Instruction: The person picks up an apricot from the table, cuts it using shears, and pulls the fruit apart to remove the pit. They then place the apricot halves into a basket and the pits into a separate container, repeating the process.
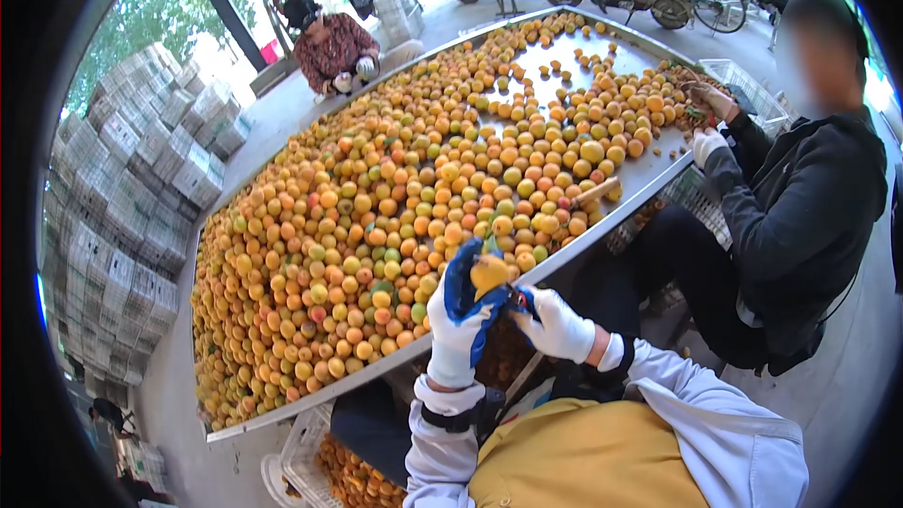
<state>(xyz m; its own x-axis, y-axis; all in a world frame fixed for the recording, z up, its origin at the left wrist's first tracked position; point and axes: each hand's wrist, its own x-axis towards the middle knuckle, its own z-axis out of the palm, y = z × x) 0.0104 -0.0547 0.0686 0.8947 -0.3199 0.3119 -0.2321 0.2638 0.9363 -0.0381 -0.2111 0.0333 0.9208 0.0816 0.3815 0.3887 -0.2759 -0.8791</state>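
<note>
My left hand (456, 325), in a white glove with blue coated palm and fingers, is closed around a yellow-orange apricot (489, 275). Close beside the fruit, my right hand (557, 326) in a white glove grips a small dark tool (518, 299) with a bit of red on it; its exact kind is hard to make out. Both hands are just off the near edge of a metal table (616, 218), where a wide heap of apricots (320, 254) with some green leaves lies. A wooden handle (594, 193) rests among the fruit near that edge.
A person (800, 188) in dark clothes sits at the right, gloved hands over the table. Another person (329, 52) works at the far left side. Stacked crates (122, 198) stand left. Below the table is a white crate (299, 447) with apricot pieces (353, 478).
</note>
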